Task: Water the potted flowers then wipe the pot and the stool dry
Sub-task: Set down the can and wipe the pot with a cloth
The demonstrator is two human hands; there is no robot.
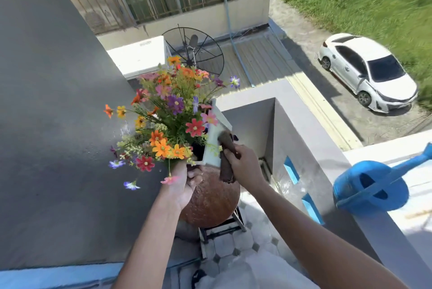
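- Left hand [184,183]: curled under the near corner of the white square planter pot [214,146], gripping it from below and holding it tilted above the stool.
- Right hand [245,165]: fingers closed around a rolled dark brown cloth [228,157], pressing the cloth against the right outer wall of the pot.
- White square planter pot: raised, leaning left, directly over the round reddish-brown stool seat [212,202]; rim facing up and left.
- Mixed bouquet of orange, red, pink and purple flowers on green stems [168,115]: spilling from the pot toward the left and far side.
- Round reddish-brown stool seat: below both hands, on a dark metal frame [224,225], standing on pale tiled balcony floor [233,249].
- Blue plastic watering can [374,186]: resting on the white parapet ledge [411,181] at near right, well apart from the pot, spout pointing right.
- Grey wall [46,125]: filling the left.
- Black mesh satellite dish [194,52]: on a roof beyond the flowers.
- White car [367,71]: parked on the lane below, far right.
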